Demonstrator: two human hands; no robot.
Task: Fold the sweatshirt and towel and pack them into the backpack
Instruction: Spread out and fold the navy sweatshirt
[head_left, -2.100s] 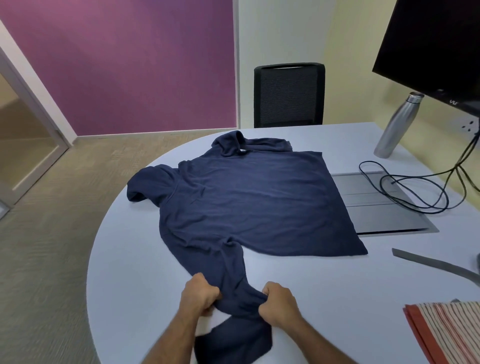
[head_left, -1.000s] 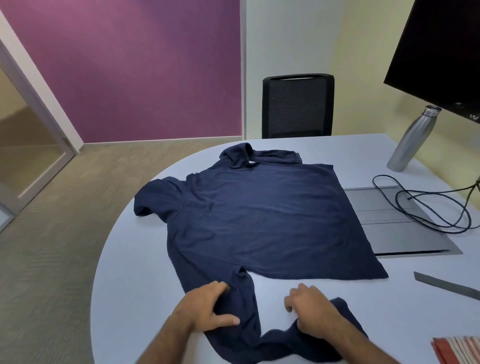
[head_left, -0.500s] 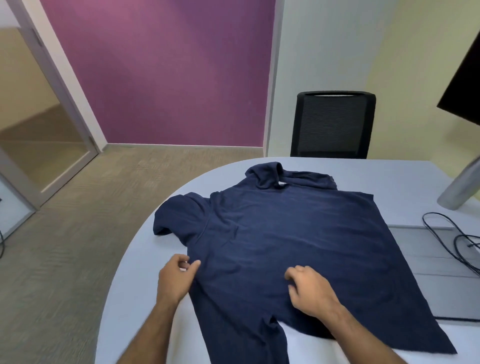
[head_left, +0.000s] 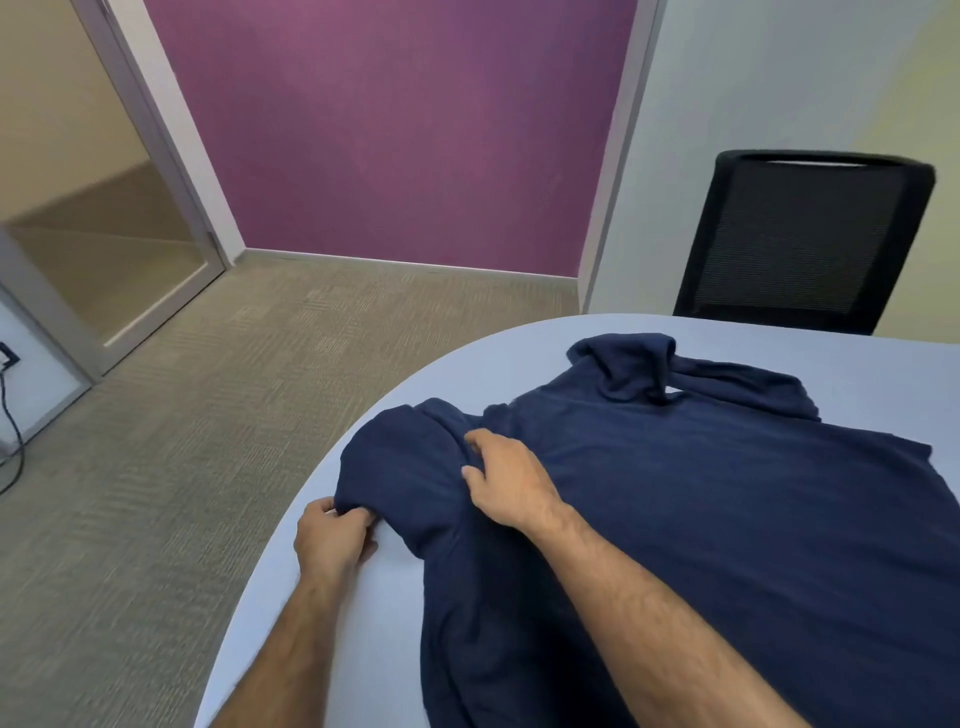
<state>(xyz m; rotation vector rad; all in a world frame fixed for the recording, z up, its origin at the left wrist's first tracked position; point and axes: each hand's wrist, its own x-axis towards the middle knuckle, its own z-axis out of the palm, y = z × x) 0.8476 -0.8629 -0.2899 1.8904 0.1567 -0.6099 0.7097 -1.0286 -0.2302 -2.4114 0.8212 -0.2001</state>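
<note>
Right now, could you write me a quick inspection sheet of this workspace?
Surface: pale rounded table.
Job's things: navy sweatshirt spread on the table; towel and backpack not in view.
Clutter: nothing seen.
Hands: left hand pinches the bunched sleeve edge; right hand rests on the sweatshirt near the shoulder, fingers curled into the fabric.
Cables: black cable by the far-left wall.
Surroundings: black chair, purple wall, glass door, carpet.
</note>
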